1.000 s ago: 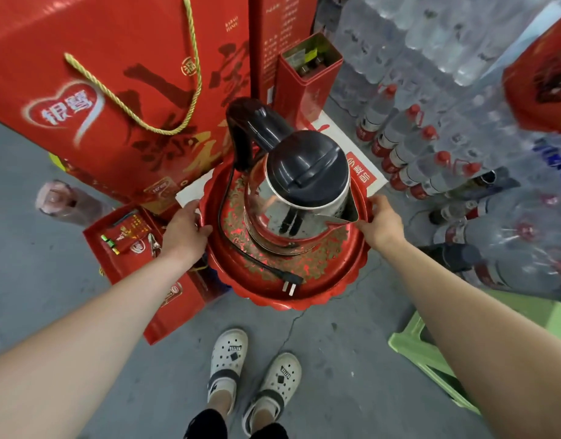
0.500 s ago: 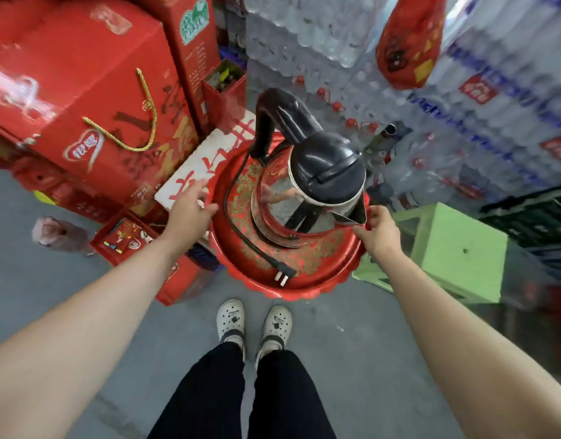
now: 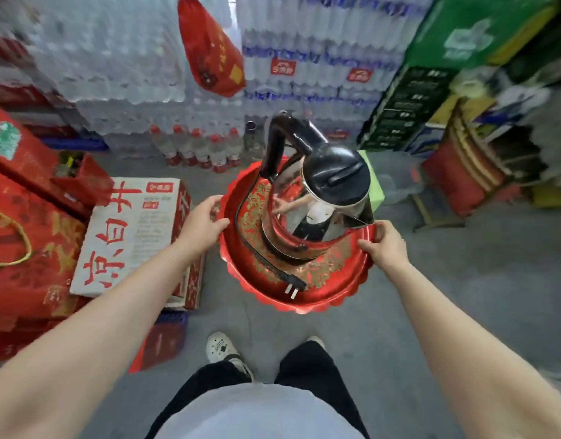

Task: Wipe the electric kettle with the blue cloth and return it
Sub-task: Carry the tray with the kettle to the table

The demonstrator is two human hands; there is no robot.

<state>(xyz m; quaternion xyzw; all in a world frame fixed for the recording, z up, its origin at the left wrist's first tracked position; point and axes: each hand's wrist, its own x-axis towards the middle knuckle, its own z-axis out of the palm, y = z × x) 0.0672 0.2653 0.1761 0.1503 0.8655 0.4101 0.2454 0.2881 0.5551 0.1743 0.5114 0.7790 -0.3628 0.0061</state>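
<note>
Electric kettle [image 3: 317, 204] upright at the centre of the red tray [image 3: 336, 293]. Left hand [image 3: 203, 223] and right hand [image 3: 383, 245] each clamp the tray's opposite rims, kettle between both grips, untouched.

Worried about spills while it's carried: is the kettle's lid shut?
Shut. The black lid sits flat on the kettle, standing upright on the red tray.

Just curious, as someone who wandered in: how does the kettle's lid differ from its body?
The lid is black and dull, while the body is shiny metal, mirroring the red tray and the person. The lid is a domed cap with a raised ridge across it; the body is a tall round wall, wider at the bottom. Both belong to the one kettle, upright on the tray carried by the left hand and right hand.
</note>
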